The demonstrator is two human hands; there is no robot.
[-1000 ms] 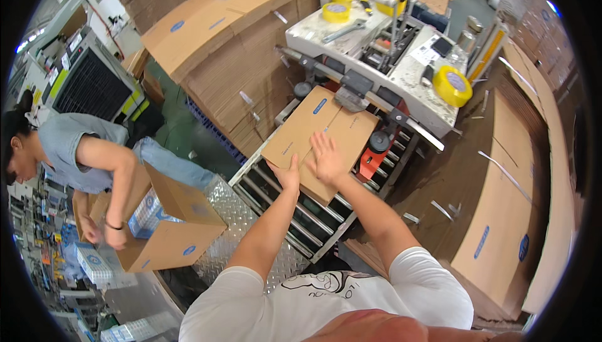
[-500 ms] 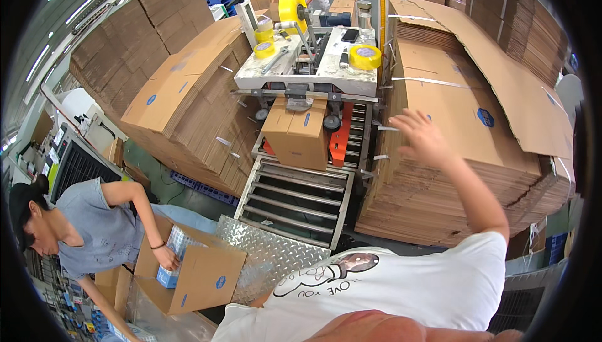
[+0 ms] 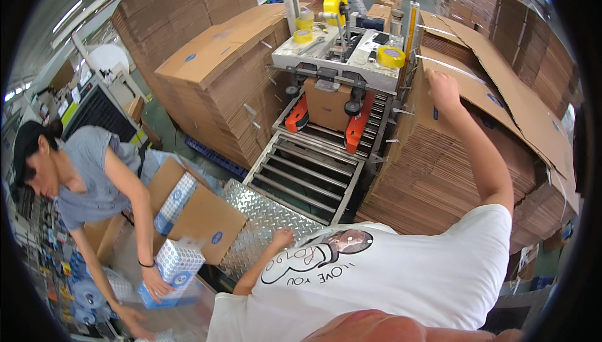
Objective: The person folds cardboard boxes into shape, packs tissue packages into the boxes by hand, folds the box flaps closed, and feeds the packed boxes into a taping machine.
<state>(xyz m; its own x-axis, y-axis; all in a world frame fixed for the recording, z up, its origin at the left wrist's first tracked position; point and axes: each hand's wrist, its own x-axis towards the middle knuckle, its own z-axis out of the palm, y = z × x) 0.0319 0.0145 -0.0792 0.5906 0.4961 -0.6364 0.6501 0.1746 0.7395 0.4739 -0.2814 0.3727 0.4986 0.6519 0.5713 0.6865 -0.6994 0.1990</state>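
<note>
Two bare hands are well apart. The right hand (image 3: 444,90) is raised at the left edge of the tall right-hand stack of flat cartons (image 3: 445,172), near a white strap (image 3: 454,69); its fingers are bent, and whether they grip the cardboard or only hover over it cannot be told. The left hand (image 3: 282,238) is low, in front of the white shirt (image 3: 401,267) and over the near right part of the diamond-patterned metal plate (image 3: 263,211); its fingers look curled in, and whether it holds anything cannot be told.

Past the plate's far edge runs the roller conveyor (image 3: 347,192). At its far end a closed brown carton (image 3: 327,108) stands upright in the taping machine (image 3: 374,77), between two orange side guides (image 3: 357,131). On the machine's top, a yellow tape roll (image 3: 391,58) lies at the near right corner, smaller yellow rolls (image 3: 303,33) sit toward the left edge, and a large yellow tape reel (image 3: 335,4) rises upright between them.

Left of the conveyor stands another stack of flat cartons (image 3: 216,94). Beyond the plate's left edge, a co-worker in a grey top (image 3: 94,176) bends with one hand on a blue-and-white pack (image 3: 179,265), beside an open carton (image 3: 212,224) with a similar pack (image 3: 176,203) inside.
</note>
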